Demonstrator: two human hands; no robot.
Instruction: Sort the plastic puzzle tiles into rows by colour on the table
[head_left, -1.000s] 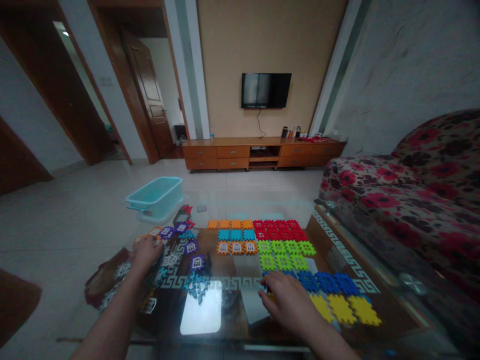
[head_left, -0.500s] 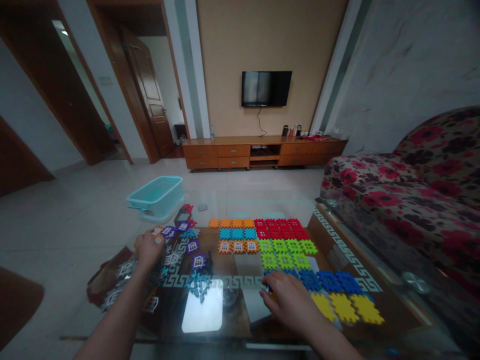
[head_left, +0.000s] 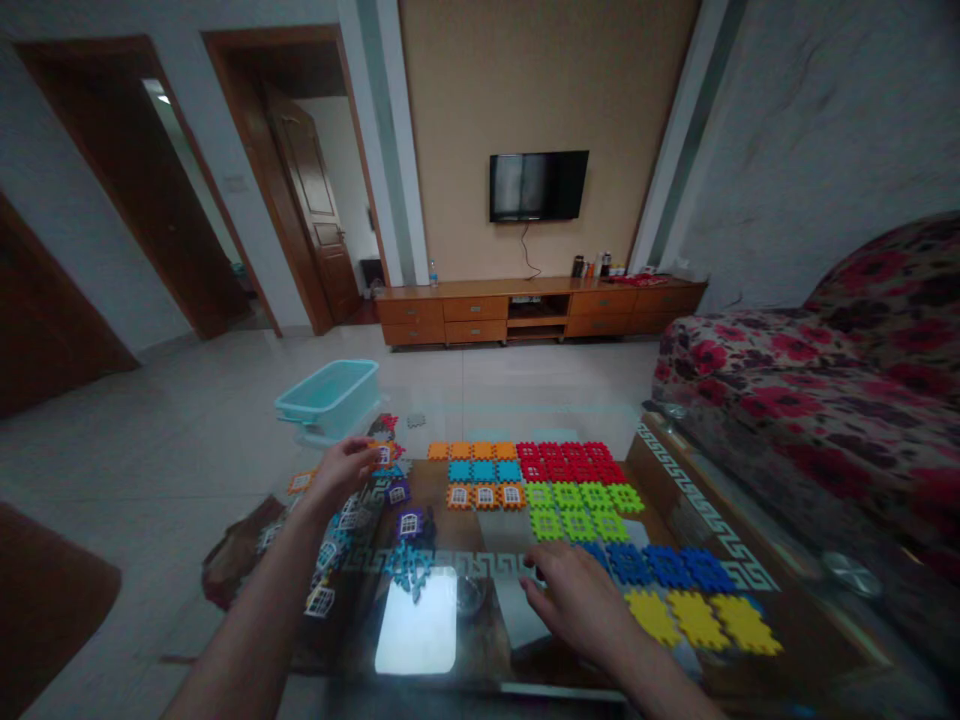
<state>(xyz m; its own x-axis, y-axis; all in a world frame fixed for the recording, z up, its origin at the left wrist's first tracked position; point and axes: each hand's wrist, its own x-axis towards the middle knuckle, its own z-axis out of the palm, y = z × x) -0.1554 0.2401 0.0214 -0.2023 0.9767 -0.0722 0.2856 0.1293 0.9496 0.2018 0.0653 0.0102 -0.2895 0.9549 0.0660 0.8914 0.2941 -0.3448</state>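
Note:
My left hand (head_left: 343, 473) reaches over the table's far left, its fingertips at an orange window tile (head_left: 384, 455). Loose purple window tiles (head_left: 410, 522) and a teal tile cluster (head_left: 409, 565) lie nearby. My right hand (head_left: 574, 597) rests at the left end of the blue tile row (head_left: 660, 568), hiding that row's first tiles. Beyond it, sorted interlocking plastic tiles form blocks: yellow (head_left: 697, 620), green (head_left: 577, 508), red (head_left: 570, 462), teal (head_left: 485, 471) and orange (head_left: 471, 451).
The tiles lie on a glass-topped wooden coffee table (head_left: 694, 510) with a patterned border. A light blue plastic basket (head_left: 328, 398) stands on the floor beyond its far left corner. A floral sofa (head_left: 825, 400) runs along the right side.
My left hand has moved forward and right, from the loose tiles toward the far edge. My right hand has stayed by the blue tiles. The whole view has shifted slightly.

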